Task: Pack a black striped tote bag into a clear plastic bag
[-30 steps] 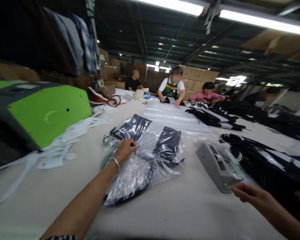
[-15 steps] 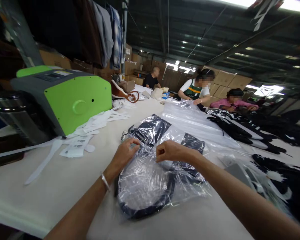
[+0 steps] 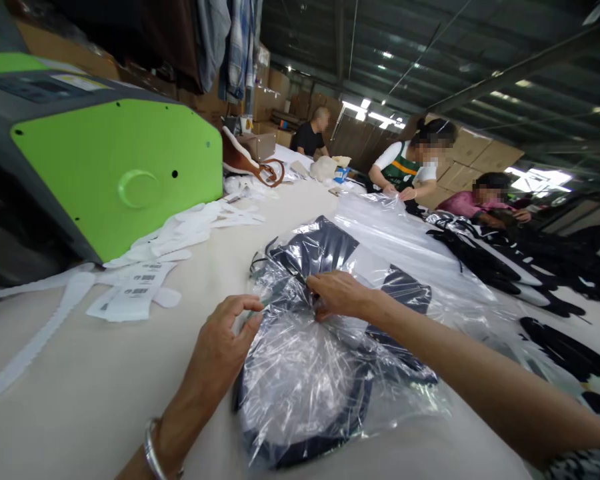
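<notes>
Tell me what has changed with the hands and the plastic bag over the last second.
The right hand left the grey tool at the right, crossed over and pinched the clear plastic bag at its gathered middle. The left hand slid back toward the person along the bag's left edge, fingers now curled there. The bag with its dark garment stayed on the table; the green machine and paper tags did not move.

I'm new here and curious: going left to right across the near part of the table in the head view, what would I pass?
Green machine → white paper labels → left hand → right hand, pinching the clear plastic bag → black garments.
</notes>
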Motion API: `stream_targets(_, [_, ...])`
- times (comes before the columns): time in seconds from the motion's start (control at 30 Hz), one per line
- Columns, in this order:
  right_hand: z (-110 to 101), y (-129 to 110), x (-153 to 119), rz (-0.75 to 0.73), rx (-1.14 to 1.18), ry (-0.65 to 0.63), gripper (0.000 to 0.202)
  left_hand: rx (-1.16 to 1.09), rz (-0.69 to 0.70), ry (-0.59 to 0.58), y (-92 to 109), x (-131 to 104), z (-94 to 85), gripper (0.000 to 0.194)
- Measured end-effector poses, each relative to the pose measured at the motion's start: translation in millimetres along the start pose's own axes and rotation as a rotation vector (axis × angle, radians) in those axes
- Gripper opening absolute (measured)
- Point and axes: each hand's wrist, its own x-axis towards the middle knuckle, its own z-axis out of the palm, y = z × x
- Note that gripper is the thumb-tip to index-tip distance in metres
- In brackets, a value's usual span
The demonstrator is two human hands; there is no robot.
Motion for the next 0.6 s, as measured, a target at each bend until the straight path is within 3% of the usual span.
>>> stream_targets(0.17, [12.8, 38.9, -6.8, 0.028, 0.344, 0.158, 0.095, -0.004, 0.006, 0.008, -5.5, -1.3, 2.0, 0.021])
stream_targets(0.23, [15.2, 42.5, -7.3, 0.089, 0.543, 0.260, 0.101, -0.001, 0.013, 0.008, -6.1, -1.3, 2.3, 0.021])
stream_targets(0.3, [18.3, 32.9, -3.3, 0.201, 0.667, 0.409, 0.094, 0.006, 0.013, 0.006, -5.5, -1.4, 2.3, 0.021])
stream_targets(0.4, [30.0, 4.1, 11.6, 0.292, 0.597, 0.566, 0.084, 0.019, -0.003, 0.021, -3.9, -1.2, 1.9, 0.022])
stream_targets(0.5, [49.6, -18.2, 28.8, 0.252, 0.382, 0.556, 0.079, 0.040, -0.014, 0.048, -6.3, 0.3, 1.9, 0.025])
stream_targets(0.6, [65.6, -23.8, 37.1, 0.226, 0.305, 0.538, 0.076, 0.025, -0.028, 0.067, -16.1, 3.0, 4.0, 0.029])
